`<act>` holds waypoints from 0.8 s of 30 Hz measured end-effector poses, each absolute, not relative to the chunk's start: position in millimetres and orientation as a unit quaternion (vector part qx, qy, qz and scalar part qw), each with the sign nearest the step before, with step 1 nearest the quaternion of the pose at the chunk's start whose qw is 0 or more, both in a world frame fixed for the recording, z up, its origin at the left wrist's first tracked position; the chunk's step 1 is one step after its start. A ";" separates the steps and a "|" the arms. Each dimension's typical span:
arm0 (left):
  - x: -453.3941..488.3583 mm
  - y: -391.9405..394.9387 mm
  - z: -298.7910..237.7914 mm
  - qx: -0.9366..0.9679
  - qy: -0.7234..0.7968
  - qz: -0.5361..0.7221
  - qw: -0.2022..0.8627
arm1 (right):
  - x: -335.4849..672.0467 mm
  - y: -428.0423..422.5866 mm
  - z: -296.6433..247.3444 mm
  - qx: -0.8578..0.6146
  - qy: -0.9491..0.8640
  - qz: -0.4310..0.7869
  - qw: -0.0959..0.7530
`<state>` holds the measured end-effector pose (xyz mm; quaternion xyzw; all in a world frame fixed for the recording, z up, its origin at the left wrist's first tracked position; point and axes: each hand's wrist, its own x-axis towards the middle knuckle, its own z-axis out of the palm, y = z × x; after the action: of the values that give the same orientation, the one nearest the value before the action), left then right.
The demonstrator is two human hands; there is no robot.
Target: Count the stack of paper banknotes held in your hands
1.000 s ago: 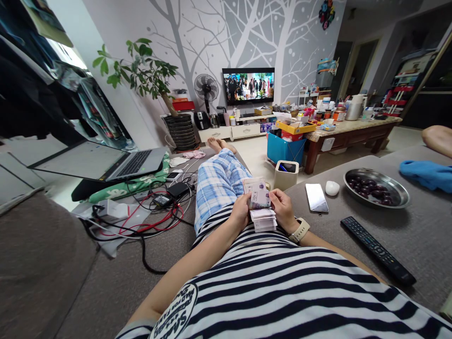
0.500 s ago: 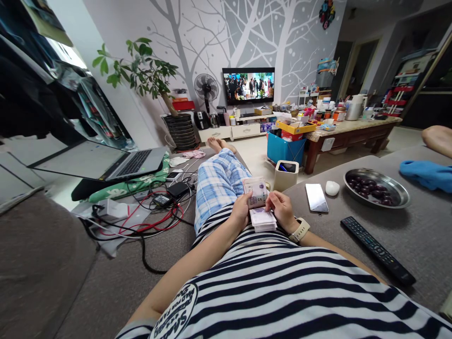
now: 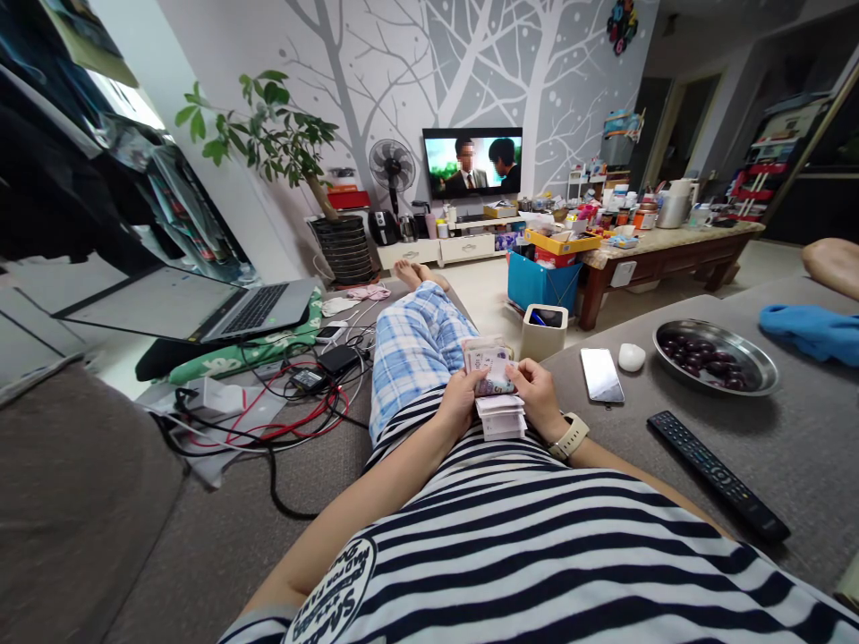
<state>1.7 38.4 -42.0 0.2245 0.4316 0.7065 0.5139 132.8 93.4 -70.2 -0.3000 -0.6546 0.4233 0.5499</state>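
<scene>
A stack of banknotes (image 3: 493,360) stands tilted over my lap, some marked with a 5. My left hand (image 3: 461,400) is closed around its left side, thumb on the front. On the right, my right hand (image 3: 535,391), with a pale watch on its wrist, pinches the edge of a note between thumb and finger. Just below the stack, a folded pile of pale paper notes (image 3: 502,419) rests on my striped shirt (image 3: 510,519), between my two wrists. My fingers partly cover the stack.
Right of me on the sofa lie a phone (image 3: 602,376), a white mouse (image 3: 631,358), a remote control (image 3: 718,476) and a steel bowl (image 3: 765,380) of dark fruit. Tangled cables (image 3: 268,420) and a laptop (image 3: 259,309) are on the left. A bin (image 3: 545,340) stands beyond.
My right hand has moved up slightly from the lower pile to the edge of the stack. A different note now faces me. The television picture has changed.
</scene>
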 end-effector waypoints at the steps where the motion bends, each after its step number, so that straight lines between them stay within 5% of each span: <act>1: 1.5 38.3 -41.7 0.223 0.431 0.709 0.512 | 133.2 92.9 -69.3 -0.298 -0.656 0.419 0.552; 24: 1.7 39.5 -42.5 0.208 0.438 0.721 0.495 | 135.7 83.8 -58.6 -0.272 -0.656 0.419 0.566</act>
<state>1.7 39.5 -42.5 0.2082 0.4378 0.7212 0.4948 135.7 83.8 -58.6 -0.2723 -0.6557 0.4188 0.5661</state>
